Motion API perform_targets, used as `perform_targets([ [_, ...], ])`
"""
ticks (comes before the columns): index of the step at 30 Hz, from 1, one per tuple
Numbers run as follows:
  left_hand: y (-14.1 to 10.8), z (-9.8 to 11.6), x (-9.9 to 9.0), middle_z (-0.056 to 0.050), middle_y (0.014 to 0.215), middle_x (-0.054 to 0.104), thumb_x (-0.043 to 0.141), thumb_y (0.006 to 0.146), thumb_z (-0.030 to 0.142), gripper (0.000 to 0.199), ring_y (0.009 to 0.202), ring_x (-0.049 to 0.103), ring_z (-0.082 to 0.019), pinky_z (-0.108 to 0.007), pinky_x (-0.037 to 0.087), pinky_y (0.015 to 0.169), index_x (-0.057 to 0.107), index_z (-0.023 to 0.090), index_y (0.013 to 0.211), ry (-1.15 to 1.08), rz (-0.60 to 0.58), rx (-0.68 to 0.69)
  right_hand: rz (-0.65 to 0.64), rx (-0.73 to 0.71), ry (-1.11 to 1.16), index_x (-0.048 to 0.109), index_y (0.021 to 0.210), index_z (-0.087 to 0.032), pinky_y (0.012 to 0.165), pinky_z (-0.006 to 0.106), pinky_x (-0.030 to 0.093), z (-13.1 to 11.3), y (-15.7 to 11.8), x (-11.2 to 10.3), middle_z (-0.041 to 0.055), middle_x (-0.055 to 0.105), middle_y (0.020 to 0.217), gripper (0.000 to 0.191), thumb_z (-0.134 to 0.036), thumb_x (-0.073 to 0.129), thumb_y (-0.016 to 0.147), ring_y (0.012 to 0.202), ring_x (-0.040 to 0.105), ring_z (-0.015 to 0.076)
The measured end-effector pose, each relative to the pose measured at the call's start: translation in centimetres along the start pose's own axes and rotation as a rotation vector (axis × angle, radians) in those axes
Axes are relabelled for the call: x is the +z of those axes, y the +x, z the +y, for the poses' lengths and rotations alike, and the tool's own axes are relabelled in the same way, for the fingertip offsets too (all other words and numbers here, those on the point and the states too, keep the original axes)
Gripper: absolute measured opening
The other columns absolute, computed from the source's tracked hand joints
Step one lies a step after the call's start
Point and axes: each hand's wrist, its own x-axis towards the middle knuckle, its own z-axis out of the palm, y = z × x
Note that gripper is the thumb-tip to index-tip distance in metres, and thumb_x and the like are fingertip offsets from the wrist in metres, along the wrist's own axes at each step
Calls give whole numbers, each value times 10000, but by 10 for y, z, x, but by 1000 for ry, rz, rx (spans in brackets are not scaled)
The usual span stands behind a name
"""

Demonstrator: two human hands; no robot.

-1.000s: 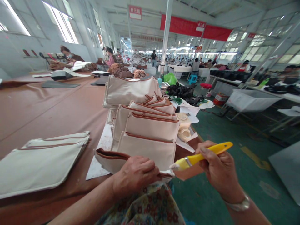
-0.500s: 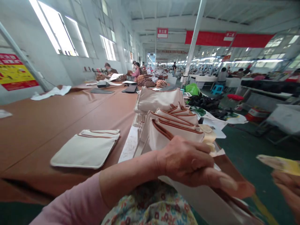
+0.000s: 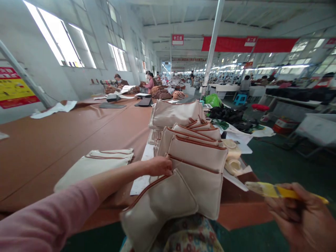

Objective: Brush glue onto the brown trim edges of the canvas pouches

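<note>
My left hand (image 3: 160, 166) reaches across with its fingers closed at the top corner of a cream pouch (image 3: 198, 185) edged in brown. Another cream pouch (image 3: 160, 206) lies tilted in front of it, hanging over the table's near edge above my lap. Behind them leans a row of similar pouches (image 3: 199, 150). At the right, out past the table edge, my right hand (image 3: 301, 213) is wrapped round a flat brush (image 3: 273, 190) with a yellow handle, its bristles pointing left. Off to the left, a small stack of cream pouches (image 3: 86, 168) is partly hidden by my left arm.
Brown sheeting covers the large table (image 3: 78, 133). A cream-coloured tub (image 3: 232, 150) stands by the right edge, close to the pouches. Black material (image 3: 228, 115) and a green bag (image 3: 212, 100) lie beyond. Other people sit and stand farther off.
My left hand has moved left from the front right of the pouches to the pouch's corner. The front pouches now spread flatter toward me. My right hand has brought the brush further into view.
</note>
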Motion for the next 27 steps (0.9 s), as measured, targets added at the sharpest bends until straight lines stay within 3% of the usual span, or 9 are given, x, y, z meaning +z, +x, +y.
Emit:
perform_targets([
  [3, -2, -11, 38, -71, 1040, 642, 740, 764, 368, 281, 974, 599, -243, -307, 447, 828, 615, 185, 937, 6, 185, -112, 80, 179, 99, 563, 663, -165, 365, 182, 320, 20, -9, 16, -52, 304, 537, 237, -310, 726, 757, 443, 264, 55],
  [6, -4, -16, 68, -80, 1020, 638, 681, 810, 414, 313, 955, 604, -260, -322, 444, 791, 571, 181, 987, -51, 327, -239, 77, 186, 68, 593, 710, -152, 375, 144, 312, 36, -12, 23, -61, 331, 551, 238, -324, 751, 755, 447, 275, 36],
  [9, -4, -21, 84, -65, 925, 653, 596, 869, 419, 259, 853, 624, -231, -286, 444, 699, 597, 172, 943, -160, 379, -311, 12, 184, 41, 606, 735, -153, 362, 134, 281, 49, -12, 30, -64, 363, 548, 235, -332, 757, 754, 435, 296, 32],
  [13, -3, -12, 90, -44, 875, 637, 554, 897, 352, 215, 825, 616, -184, -245, 449, 706, 655, 163, 917, -284, 423, -251, -121, 119, 34, 530, 668, -162, 348, 143, 243, 60, -16, 52, -62, 389, 543, 293, -324, 756, 760, 425, 304, 41],
  [16, -8, 11, 92, -18, 885, 593, 572, 887, 284, 189, 835, 589, -144, -217, 441, 759, 691, 185, 996, -404, 458, -89, -156, 31, 39, 521, 669, -164, 364, 142, 272, 58, -17, 70, -62, 412, 539, 296, -312, 765, 751, 423, 331, 43],
  [19, -15, 35, 93, -7, 826, 523, 590, 885, 257, 166, 769, 532, -123, -207, 412, 703, 720, 185, 961, -578, 476, 55, -198, -24, 7, 560, 702, -156, 393, 132, 300, 54, -17, 81, -61, 422, 536, 282, -326, 781, 748, 440, 362, 42],
  [23, -23, 58, 87, 4, 775, 471, 594, 900, 238, 138, 758, 481, -115, -204, 370, 682, 712, 166, 907, -683, 420, 128, -322, -52, -134, 604, 791, -166, 421, 154, 320, 60, -10, 88, -41, 499, 609, 260, -375, 758, 793, 481, 393, 53],
  [27, -29, 70, 78, 15, 779, 434, 620, 890, 218, 103, 730, 456, -97, -205, 354, 675, 691, 145, 878, -752, 344, 173, -343, -233, -327, 597, 792, -170, 456, 196, 350, 61, 3, 88, -41, 496, 588, 255, -382, 739, 811, 504, 434, 81],
])
